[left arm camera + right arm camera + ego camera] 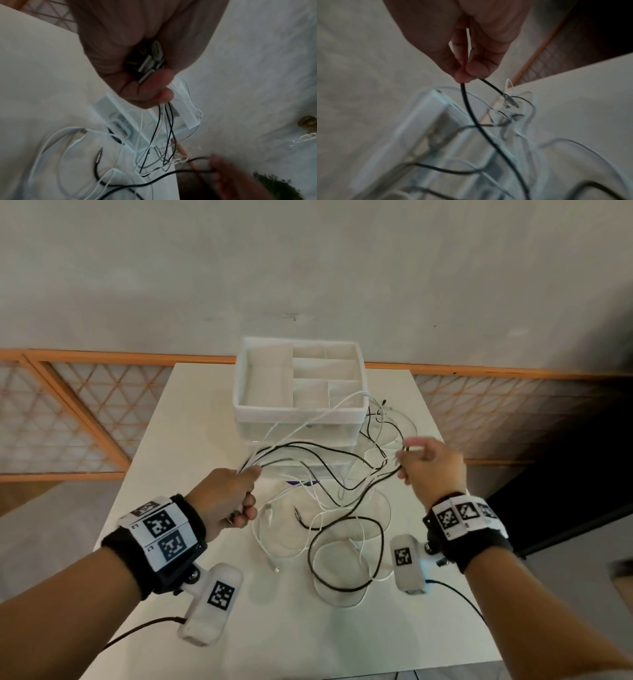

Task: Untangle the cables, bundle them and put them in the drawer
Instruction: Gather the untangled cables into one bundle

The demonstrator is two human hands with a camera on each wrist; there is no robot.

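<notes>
Several black and white cables (329, 508) lie tangled on the white table (171, 474) in front of a white divided drawer box (298, 409). My left hand (229, 498) grips a bunch of cable strands in its fist, lifted above the table; the left wrist view shows metal plug ends (150, 63) tucked in the palm and strands (164, 121) hanging from the fist. My right hand (431, 463) is raised at the right of the tangle. In the right wrist view its thumb and fingertips (467, 73) pinch a black cable (471, 111) near its plug (508, 98).
The drawer box sits on a clear plastic drawer unit (301, 440) at the table's far middle. An orange lattice railing (68, 412) runs behind the table against a grey wall. Loose plug ends (275, 569) lie on the table between my wrists.
</notes>
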